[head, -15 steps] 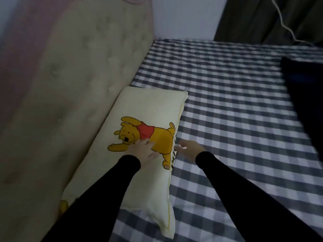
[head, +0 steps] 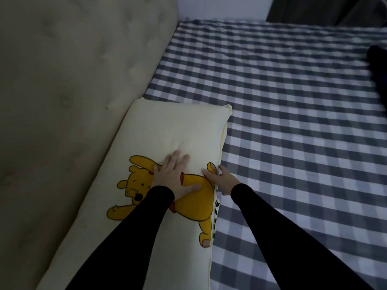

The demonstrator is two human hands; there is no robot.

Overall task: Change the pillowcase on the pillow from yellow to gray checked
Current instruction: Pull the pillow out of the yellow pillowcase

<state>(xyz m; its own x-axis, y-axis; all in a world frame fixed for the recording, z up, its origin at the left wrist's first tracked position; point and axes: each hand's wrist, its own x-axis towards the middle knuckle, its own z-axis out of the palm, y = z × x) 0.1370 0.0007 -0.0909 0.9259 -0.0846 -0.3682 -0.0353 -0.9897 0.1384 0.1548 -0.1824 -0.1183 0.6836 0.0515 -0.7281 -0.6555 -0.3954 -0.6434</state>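
A pillow in a pale yellow pillowcase (head: 167,130) printed with an orange cartoon bear lies on the bed against the headboard. My left hand (head: 174,176) rests flat on the pillow's top over the bear, fingers spread. At the pillow's right long edge, my right hand (head: 222,178) curls its thumb over the top and its fingers down the side, gripping that edge. Both arms wear black sleeves. No gray checked pillowcase can be told apart from the bedding.
A gray-and-white checked sheet (head: 293,122) covers the mattress to the right. A beige tufted headboard (head: 73,91) rises on the left. A dark cloth (head: 379,68) lies at the right edge, with a dark curtain at the top right.
Both hands have moved forward along the pillow. My left hand now presses flat on it, and my right hand has gone from hovering beside the edge to gripping it.
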